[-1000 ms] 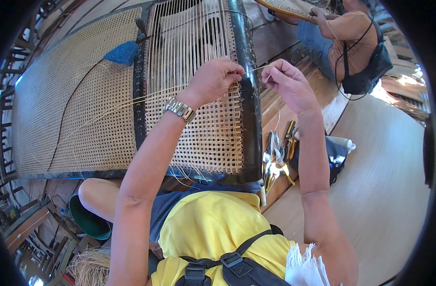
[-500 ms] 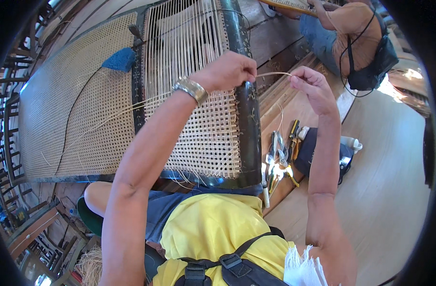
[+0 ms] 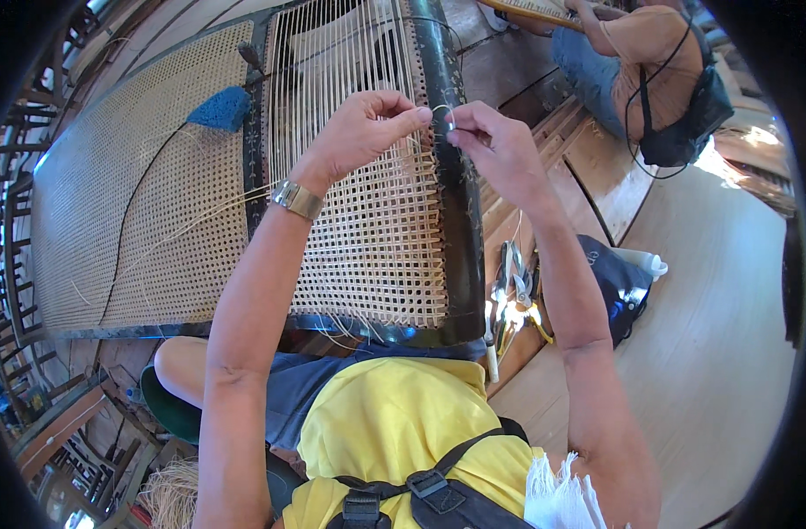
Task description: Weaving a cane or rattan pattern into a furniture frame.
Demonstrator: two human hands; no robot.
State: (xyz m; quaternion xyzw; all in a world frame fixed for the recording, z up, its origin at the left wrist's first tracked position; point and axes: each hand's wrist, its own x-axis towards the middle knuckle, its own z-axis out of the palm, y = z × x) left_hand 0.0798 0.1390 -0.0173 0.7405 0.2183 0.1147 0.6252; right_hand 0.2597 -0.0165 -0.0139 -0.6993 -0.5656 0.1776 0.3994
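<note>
A dark wooden frame (image 3: 461,256) lies in front of me, with a partly woven cane panel (image 3: 376,242) in its right section. Over the frame's right rail, a thin cane strand (image 3: 442,108) arcs between my two hands. My left hand (image 3: 365,132) is above the panel, thumb and fingertips pinched at the strand's left end. Close beside it, my right hand (image 3: 501,152) pinches the other end. Long parallel strands (image 3: 332,53) stretch across the far part of this section, where the weave is open. Loose cane ends (image 3: 213,212) trail left over the finished panel.
A blue cloth (image 3: 219,109) and a dark cord lie on the finished cane panel (image 3: 156,194). Pliers and cutters (image 3: 515,282) rest right of the frame beside a dark bag (image 3: 616,282). At the upper right sits another person (image 3: 658,66). A cane bundle (image 3: 169,494) is lower left.
My right hand has moved left and down toward the frame's rail. My left hand has drawn back left, and the strand between them now bends in a short, tighter arc.
</note>
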